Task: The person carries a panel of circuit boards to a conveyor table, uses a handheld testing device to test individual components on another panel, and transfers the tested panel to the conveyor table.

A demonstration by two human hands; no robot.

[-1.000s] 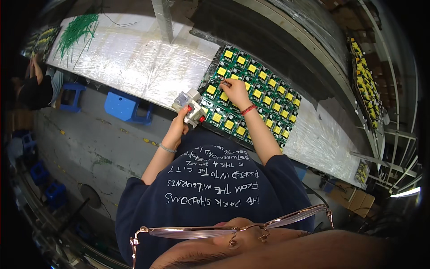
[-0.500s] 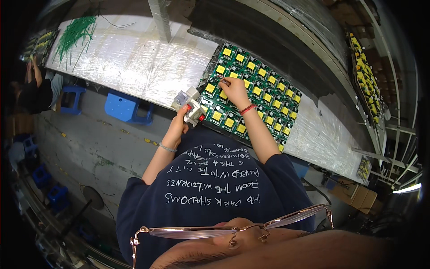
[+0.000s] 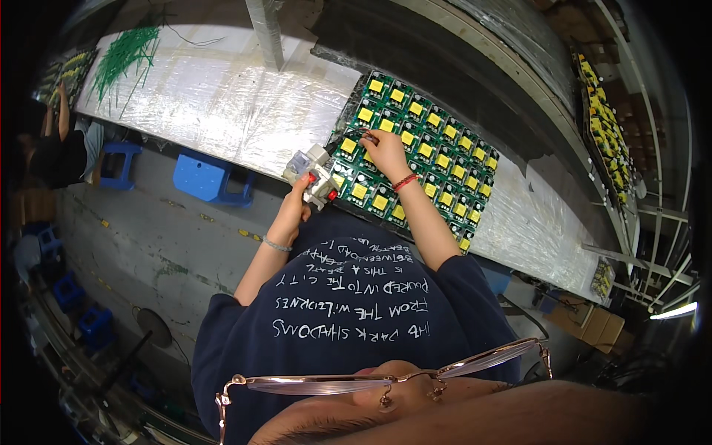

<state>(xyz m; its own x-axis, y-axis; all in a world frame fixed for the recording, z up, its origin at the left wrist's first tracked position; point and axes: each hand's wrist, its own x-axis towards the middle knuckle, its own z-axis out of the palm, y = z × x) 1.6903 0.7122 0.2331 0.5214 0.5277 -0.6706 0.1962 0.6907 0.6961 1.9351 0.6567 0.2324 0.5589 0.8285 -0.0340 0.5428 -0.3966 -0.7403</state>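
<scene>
1. Two bare hands worked at the near left corner of the board set; we kept both in view.
2. With our left hand (image 3: pixel 297 205), we gripped a pale boxy device (image 3: pixel 317 172), fingers wrapped around its lower end. Two red buttons (image 3: pixel 332 195) showed on it.
3. We held the device just beside the left edge of the circuit boards (image 3: pixel 443 161).
4. We drew the fingers of our right hand (image 3: pixel 388 154) together over the left part of the boards, at some thin dark wires (image 3: pixel 354 133). We could not tell whether the fingertips gripped one.
5. We found the circuit boards in close rows on a dark tray (image 3: pixel 350 110), each with a yellow block on top.
6. We had the tray on a long table (image 3: pixel 245 96) covered in shiny film.
7. Toward the table's far left, we noted a loose pile of green strips (image 3: pixel 126 63).
8. Below the table's left part, we saw a blue stool (image 3: pixel 204 178); farther left, a co-worker (image 3: pixel 65 152) stood or sat.
</scene>
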